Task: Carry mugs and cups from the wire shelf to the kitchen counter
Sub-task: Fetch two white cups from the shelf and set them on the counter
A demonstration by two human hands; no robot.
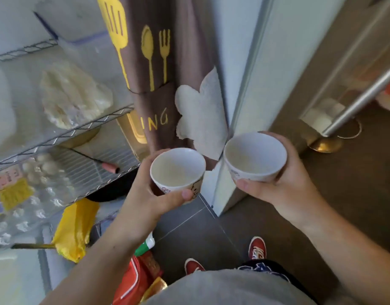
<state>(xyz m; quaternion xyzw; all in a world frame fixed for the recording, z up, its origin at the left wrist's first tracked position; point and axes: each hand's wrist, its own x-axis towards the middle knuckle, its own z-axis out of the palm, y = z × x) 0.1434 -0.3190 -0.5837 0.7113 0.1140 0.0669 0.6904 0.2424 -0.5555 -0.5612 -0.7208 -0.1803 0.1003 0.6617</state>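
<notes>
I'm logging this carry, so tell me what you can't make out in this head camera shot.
- Kitchen counter: not in the head view at all.
- Left cup print: mostly covered by the left hand.
- Right cup print: only a bit shows, the rest covered by the right hand.
- Wire shelf contents: blurred; no further cups can be made out.
</notes>
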